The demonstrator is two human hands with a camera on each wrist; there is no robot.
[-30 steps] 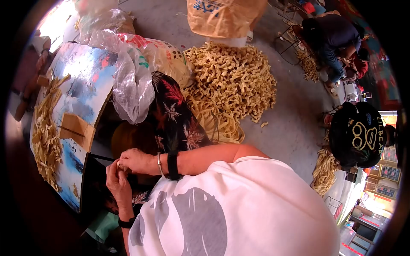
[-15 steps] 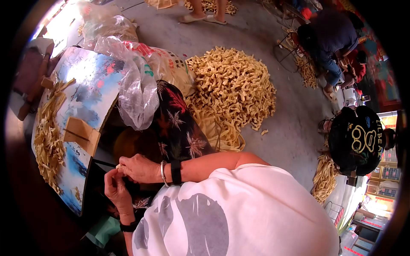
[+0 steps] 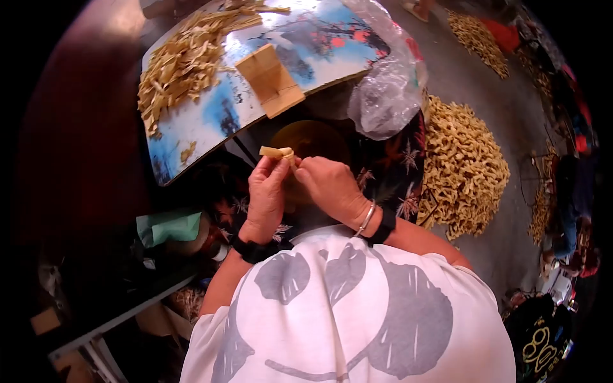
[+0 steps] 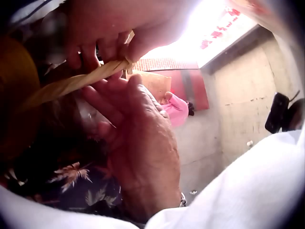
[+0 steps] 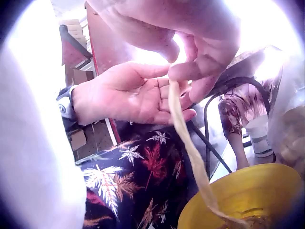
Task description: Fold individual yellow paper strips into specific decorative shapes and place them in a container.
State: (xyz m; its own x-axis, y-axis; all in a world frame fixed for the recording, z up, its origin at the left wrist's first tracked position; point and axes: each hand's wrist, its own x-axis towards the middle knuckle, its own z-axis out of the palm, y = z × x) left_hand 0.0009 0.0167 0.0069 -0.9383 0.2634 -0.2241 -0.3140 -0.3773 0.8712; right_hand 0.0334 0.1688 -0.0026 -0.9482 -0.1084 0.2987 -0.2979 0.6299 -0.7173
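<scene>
In the head view, my left hand [image 3: 265, 198] pinches a pale yellow folded strip [image 3: 272, 152], its short end standing out beyond thumb and finger. My right hand [image 3: 331, 188], with a silver bangle, touches it on the other side. The right wrist view shows the right hand [image 5: 190, 33] pinching the long strip [image 5: 193, 152], which hangs into a yellow bowl [image 5: 200, 198]; the left hand [image 5: 128, 95] lies palm up beneath. In the left wrist view, the left hand [image 4: 124, 24] is above the twisted strip [image 4: 74, 85], the right hand [image 4: 145, 148] below.
A painted board [image 3: 220, 118] holds a pile of dry strips [image 3: 182, 64] and an angled wooden piece [image 3: 270, 80]. Clear plastic [image 3: 386, 96] hangs at its right corner. Folded pieces [image 3: 466, 169] are heaped on the floor to the right; green cloth [image 3: 167, 228] lies at left.
The head view has turned, bringing the hands and board toward the middle and the heap to the right. The folded strip now shows above the left fingertips.
</scene>
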